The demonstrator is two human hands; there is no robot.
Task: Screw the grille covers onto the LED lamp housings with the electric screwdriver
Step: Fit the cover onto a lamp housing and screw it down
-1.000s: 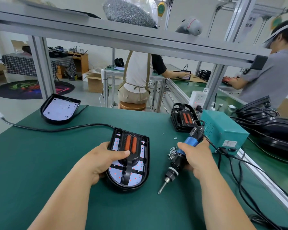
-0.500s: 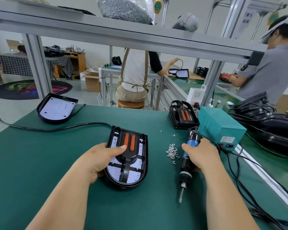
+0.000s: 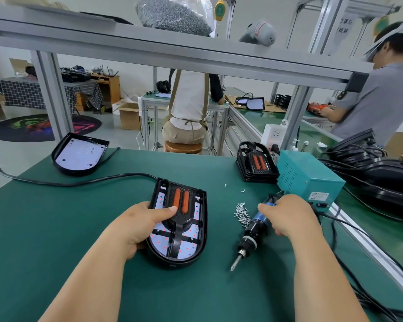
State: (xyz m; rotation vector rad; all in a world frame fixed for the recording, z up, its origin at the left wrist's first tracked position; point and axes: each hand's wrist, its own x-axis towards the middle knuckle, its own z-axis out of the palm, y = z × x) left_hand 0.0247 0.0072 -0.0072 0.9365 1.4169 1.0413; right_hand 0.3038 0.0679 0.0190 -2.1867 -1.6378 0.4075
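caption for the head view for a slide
Left hand steadies grille-covered lamp housing; right hand holds electric screwdriver beside loose screws.

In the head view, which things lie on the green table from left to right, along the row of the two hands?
Left hand → black lamp housing with grille cover → pile of small silver screws → blue-and-black electric screwdriver → right hand.

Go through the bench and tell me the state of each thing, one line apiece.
Left hand: holding the lamp, thumb pressing the grille cover.
Right hand: gripping the electric screwdriver.
Lamp housing: flat on the mat, grille cover seated on it.
Electric screwdriver: tilted, bit off the lamp.
Screws: loose in a pile.
Second lamp housing: uncovered, at far left.
Spare grille covers: stacked.
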